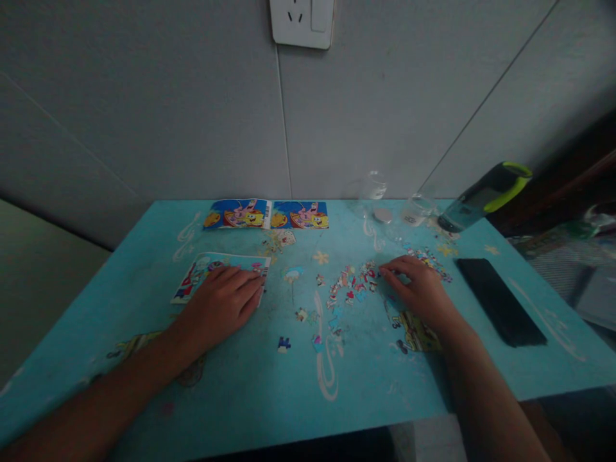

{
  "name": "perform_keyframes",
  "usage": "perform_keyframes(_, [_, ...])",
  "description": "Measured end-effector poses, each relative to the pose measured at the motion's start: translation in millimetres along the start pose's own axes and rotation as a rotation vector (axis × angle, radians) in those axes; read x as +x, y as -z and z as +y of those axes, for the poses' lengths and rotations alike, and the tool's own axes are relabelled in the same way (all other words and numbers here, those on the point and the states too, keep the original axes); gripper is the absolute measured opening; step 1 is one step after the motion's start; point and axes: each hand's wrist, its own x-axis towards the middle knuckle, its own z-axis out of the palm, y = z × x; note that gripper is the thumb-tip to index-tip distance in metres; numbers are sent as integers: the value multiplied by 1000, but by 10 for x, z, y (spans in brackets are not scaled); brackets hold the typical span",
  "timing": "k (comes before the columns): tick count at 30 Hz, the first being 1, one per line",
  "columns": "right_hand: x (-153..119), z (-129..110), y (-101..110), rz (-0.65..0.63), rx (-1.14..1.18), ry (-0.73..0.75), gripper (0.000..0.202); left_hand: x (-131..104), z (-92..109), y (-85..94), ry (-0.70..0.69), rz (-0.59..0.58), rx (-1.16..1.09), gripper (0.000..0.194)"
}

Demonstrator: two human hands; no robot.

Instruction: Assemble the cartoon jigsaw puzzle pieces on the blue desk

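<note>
- Since the puzzle pieces lie loose, no joined section discernible, the work looks early, with most left.
- 1 scatter lies between the left hand and the right hand, nearer the right; 1 more lies just beyond it.
- Right: narrowed fingertips; whether they hold a piece, I cannot tell.
- Left: relaxed, palm down on the picture sheet.

Single head-worn view, from the near side, forward and down over the turquoise table, wall beyond
</note>
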Motion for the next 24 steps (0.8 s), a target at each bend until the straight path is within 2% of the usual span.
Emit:
perform_keyframes(15, [-22, -20, 10, 17, -12, -12, 22, -50, 2, -43, 6, -5, 42, 29])
perform_keyframes(21, [-45, -2, 33, 180, -44, -200, 24, -52, -15, -44, 1, -32, 51, 29])
perform_keyframes(24, [-55, 9, 47, 231, -30, -244, 27, -53, -10, -32, 11, -38, 39, 28])
